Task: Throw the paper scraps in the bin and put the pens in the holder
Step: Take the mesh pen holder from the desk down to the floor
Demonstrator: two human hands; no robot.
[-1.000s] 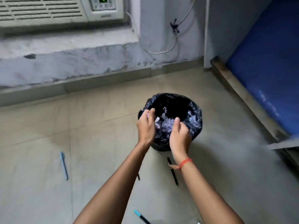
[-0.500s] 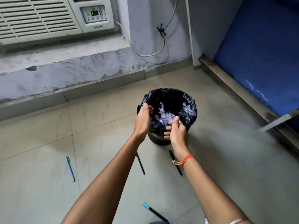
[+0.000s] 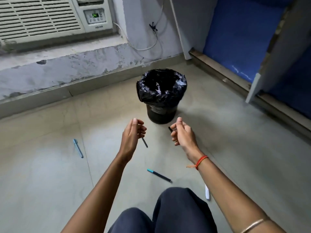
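Note:
A bin lined with a black bag (image 3: 161,96) stands on the floor ahead, with pale paper scraps (image 3: 158,89) inside. My left hand (image 3: 133,137) and right hand (image 3: 182,134) hover in front of it, apart, fingers loosely curled and holding nothing. Several pens lie on the floor. A black pen (image 3: 145,143) shows below my left fingers, and another black pen (image 3: 170,129) peeks out beside my right fingers. A light blue pen (image 3: 78,148) lies at the left, a teal-capped dark pen (image 3: 159,175) lies near my knees, and a white pen (image 3: 207,192) lies under my right forearm. No pen holder is in view.
My knees in dark trousers (image 3: 168,212) fill the bottom centre. A wall ledge with an air conditioner (image 3: 50,17) runs along the back. A blue bed with a wooden frame (image 3: 235,47) borders the right side.
Both hands have pulled back out of the bin toward me and are empty. The view has moved back, so more floor and more pens show.

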